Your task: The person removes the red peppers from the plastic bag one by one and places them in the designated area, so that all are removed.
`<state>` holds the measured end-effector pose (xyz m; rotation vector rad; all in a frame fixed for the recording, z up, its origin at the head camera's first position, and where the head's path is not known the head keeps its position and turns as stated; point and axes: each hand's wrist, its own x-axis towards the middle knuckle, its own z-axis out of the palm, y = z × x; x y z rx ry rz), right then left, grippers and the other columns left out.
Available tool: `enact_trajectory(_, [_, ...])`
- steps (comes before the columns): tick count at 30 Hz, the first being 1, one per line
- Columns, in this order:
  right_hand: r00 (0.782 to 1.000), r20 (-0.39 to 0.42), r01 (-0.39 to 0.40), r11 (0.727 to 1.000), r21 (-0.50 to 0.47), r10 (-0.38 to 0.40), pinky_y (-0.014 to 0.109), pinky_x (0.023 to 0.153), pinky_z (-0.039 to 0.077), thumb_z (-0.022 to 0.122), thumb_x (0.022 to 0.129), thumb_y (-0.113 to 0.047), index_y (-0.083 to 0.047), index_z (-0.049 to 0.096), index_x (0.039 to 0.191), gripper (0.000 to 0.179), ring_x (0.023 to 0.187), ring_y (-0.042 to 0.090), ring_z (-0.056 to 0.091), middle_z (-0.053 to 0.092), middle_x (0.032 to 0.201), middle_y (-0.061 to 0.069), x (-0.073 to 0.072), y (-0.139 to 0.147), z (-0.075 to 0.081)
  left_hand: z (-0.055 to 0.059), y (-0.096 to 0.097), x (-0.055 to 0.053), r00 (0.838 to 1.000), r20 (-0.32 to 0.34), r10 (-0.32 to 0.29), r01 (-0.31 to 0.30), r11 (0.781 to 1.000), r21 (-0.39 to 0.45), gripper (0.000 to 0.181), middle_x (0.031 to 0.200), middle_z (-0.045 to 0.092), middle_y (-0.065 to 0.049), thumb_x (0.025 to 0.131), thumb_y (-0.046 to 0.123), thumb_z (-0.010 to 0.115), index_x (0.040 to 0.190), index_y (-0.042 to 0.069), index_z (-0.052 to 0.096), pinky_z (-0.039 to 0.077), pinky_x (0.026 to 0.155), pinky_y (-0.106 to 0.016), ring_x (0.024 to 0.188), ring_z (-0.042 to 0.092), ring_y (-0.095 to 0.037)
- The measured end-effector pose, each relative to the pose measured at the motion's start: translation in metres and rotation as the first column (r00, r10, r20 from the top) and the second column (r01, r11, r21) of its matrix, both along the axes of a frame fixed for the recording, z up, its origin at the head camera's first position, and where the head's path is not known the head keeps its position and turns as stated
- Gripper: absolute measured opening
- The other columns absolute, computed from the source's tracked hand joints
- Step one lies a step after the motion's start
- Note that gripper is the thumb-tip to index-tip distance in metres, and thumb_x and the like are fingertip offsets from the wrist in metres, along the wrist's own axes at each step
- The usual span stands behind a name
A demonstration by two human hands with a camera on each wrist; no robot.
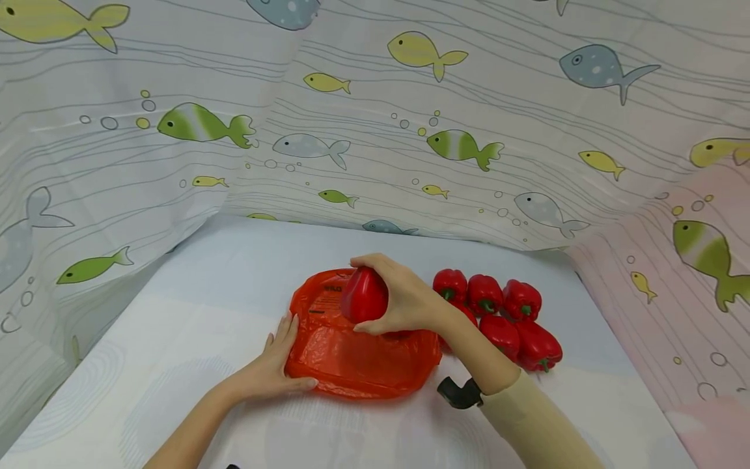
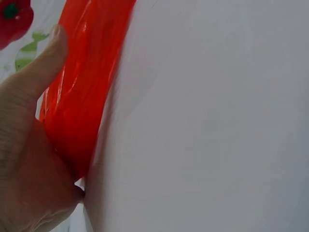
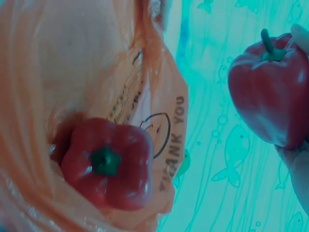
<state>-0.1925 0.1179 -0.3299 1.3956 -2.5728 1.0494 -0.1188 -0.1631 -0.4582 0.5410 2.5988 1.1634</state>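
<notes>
My right hand grips a red bell pepper above an orange-red plastic bag, thumb on one side and fingers on the other. In the right wrist view the held pepper shows its green stem at the right edge. Another red bell pepper lies on the bag, stem toward the camera, near the printed words THANK YOU. My left hand rests against the bag's left edge, fingers extended and thumb apart along the near edge. The left wrist view shows the thumb beside the red plastic.
Several red bell peppers lie grouped in rows on the white table, to the right of the bag and partly behind my right forearm. A fish-patterned curtain hangs behind the table and along its sides.
</notes>
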Motion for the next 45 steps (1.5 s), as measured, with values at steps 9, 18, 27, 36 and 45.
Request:
enact_trajectory(9, [1.0, 0.004, 0.027, 0.999, -0.021, -0.027, 0.028, 0.08, 0.055, 0.089, 0.066, -0.028, -0.011, 0.042, 0.138, 0.087, 0.119, 0.01, 0.046, 0.049, 0.134, -0.005, 0.004, 0.022, 0.004, -0.001, 0.001, 0.0, 1.0, -0.007, -0.004, 0.004, 1.0, 0.01, 0.123, 0.155, -0.016, -0.028, 0.076, 0.044, 0.078, 0.149, -0.008, -0.006, -0.008, 0.11, -0.062, 0.142, -0.013, -0.045])
enact_trajectory(18, [0.996, -0.008, 0.085, 0.996, -0.033, -0.086, 0.033, 0.081, 0.055, 0.089, 0.066, -0.031, -0.013, 0.043, 0.139, 0.089, 0.12, 0.013, 0.047, 0.049, 0.135, -0.006, 0.013, 0.049, 0.008, -0.001, 0.0, -0.001, 1.0, -0.005, -0.002, 0.002, 1.0, 0.009, 0.124, 0.155, -0.016, -0.028, 0.076, 0.044, 0.079, 0.15, -0.007, -0.006, -0.009, 0.11, -0.062, 0.141, -0.013, -0.046])
enact_trajectory(27, [0.99, -0.024, 0.139, 0.99, -0.036, -0.14, 0.034, 0.08, 0.056, 0.09, 0.064, -0.029, -0.014, 0.042, 0.139, 0.09, 0.12, 0.013, 0.047, 0.049, 0.135, -0.008, 0.023, 0.073, 0.012, -0.001, 0.0, -0.001, 1.0, -0.006, -0.008, 0.008, 1.0, 0.016, 0.123, 0.154, -0.017, -0.028, 0.076, 0.043, 0.079, 0.149, -0.008, -0.007, -0.01, 0.11, -0.062, 0.141, -0.014, -0.046])
enact_trajectory(36, [0.983, -0.033, 0.182, 0.983, -0.031, -0.183, 0.034, 0.079, 0.056, 0.09, 0.065, -0.03, -0.017, 0.042, 0.139, 0.089, 0.12, 0.015, 0.048, 0.049, 0.135, -0.007, 0.033, 0.094, 0.012, -0.002, -0.001, -0.001, 1.0, -0.011, -0.017, 0.017, 1.0, 0.025, 0.124, 0.154, -0.018, -0.028, 0.075, 0.041, 0.08, 0.149, -0.008, -0.008, -0.011, 0.109, -0.062, 0.141, -0.015, -0.046])
enact_trajectory(45, [0.975, -0.053, 0.215, 0.976, -0.042, -0.217, 0.034, 0.079, 0.056, 0.091, 0.063, -0.03, -0.014, 0.042, 0.139, 0.092, 0.121, 0.016, 0.047, 0.051, 0.134, 0.001, 0.044, 0.115, 0.01, 0.001, -0.001, -0.002, 0.999, -0.022, -0.025, 0.026, 0.999, 0.031, 0.124, 0.154, -0.018, -0.029, 0.075, 0.04, 0.08, 0.149, -0.009, -0.007, -0.011, 0.109, -0.063, 0.141, -0.014, -0.045])
